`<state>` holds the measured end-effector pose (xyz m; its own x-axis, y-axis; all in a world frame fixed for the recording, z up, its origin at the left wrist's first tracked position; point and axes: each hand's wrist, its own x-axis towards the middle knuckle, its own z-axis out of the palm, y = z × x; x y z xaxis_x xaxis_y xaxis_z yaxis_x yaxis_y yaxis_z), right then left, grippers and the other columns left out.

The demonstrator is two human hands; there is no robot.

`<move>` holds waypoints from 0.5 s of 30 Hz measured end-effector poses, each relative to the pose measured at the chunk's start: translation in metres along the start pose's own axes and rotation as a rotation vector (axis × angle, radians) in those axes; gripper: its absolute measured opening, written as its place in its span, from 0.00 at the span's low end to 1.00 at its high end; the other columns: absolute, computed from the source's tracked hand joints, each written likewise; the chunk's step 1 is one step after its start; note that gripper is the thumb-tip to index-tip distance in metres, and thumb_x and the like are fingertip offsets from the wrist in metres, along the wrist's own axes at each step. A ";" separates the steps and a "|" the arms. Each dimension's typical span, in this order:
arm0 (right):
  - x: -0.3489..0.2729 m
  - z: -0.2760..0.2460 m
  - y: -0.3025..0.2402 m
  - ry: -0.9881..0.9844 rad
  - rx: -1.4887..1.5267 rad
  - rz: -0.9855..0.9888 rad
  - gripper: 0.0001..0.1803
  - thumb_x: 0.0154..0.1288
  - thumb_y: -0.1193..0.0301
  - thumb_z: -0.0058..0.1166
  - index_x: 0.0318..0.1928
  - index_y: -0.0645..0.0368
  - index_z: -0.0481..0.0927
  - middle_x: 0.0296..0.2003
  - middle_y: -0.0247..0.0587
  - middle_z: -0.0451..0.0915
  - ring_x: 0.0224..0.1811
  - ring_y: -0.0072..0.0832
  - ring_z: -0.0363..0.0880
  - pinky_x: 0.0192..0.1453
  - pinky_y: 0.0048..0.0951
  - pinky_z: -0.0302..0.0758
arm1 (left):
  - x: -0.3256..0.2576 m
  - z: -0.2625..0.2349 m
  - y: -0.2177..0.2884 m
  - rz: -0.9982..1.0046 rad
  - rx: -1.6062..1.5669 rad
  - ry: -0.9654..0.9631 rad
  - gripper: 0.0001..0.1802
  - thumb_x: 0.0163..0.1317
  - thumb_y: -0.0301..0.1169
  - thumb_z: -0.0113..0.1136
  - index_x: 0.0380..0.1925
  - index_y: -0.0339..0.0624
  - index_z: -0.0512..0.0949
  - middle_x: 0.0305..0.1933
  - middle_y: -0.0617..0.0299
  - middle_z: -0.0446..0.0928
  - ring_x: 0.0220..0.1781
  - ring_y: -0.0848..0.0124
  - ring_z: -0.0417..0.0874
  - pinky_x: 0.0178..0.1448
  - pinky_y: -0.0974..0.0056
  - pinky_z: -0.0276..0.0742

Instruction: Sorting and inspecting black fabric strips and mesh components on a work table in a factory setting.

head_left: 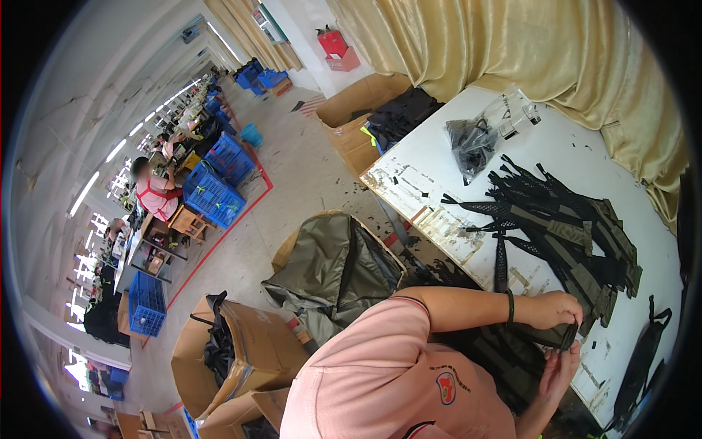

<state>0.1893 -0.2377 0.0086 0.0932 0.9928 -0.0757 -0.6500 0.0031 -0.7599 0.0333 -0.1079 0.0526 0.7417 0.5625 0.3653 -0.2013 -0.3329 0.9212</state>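
My left hand (pixel 552 310), with a dark band on its wrist, is closed round the end of a dark olive fabric strap (pixel 567 339) at the table's near edge. Just below it, my right hand (pixel 560 372) has its fingers and thumb at the same strap end, pinching it from underneath. The rest of this strap hangs toward my body and is partly hidden by my left forearm. Beyond my hands, a pile of similar black mesh and olive straps (pixel 563 228) lies spread on the white table (pixel 585 152).
A clear plastic bag with black pieces (pixel 472 143) lies on the table's far part; a black strap (pixel 643 358) is at right. Cartons (pixel 252 351) and a box with olive fabric (pixel 333 267) stand left. Farther off are blue crates (pixel 212 194) and a seated person (pixel 155 192).
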 end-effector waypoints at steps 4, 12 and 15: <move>0.005 -0.021 0.020 0.122 -0.793 -0.249 0.08 0.66 0.80 0.45 0.44 0.58 0.67 0.35 0.32 0.67 0.33 0.15 0.66 0.37 0.18 0.65 | -0.010 0.011 0.022 -0.133 0.163 -0.235 0.14 0.51 0.30 0.63 0.39 0.42 0.77 0.36 0.55 0.80 0.40 0.52 0.80 0.45 0.57 0.74; 0.005 -0.001 -0.010 0.214 -0.506 -0.218 0.07 0.69 0.76 0.50 0.45 0.59 0.67 0.28 0.29 0.65 0.31 0.15 0.63 0.33 0.13 0.61 | -0.006 0.005 -0.005 -0.422 0.290 -0.077 0.22 0.51 0.44 0.65 0.28 0.30 0.80 0.27 0.42 0.79 0.31 0.50 0.82 0.38 0.56 0.76; 0.002 0.016 -0.010 0.344 -0.866 -0.235 0.05 0.69 0.73 0.50 0.41 0.59 0.69 0.26 0.28 0.66 0.31 0.16 0.64 0.35 0.17 0.62 | 0.000 0.008 0.004 -0.432 0.120 0.032 0.23 0.53 0.45 0.63 0.25 0.30 0.80 0.24 0.42 0.79 0.28 0.52 0.82 0.36 0.55 0.75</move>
<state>0.1838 -0.2343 0.0262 0.4557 0.8882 0.0584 0.1830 -0.0293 -0.9827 0.0381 -0.1152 0.0549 0.7212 0.6914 -0.0435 0.1996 -0.1472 0.9688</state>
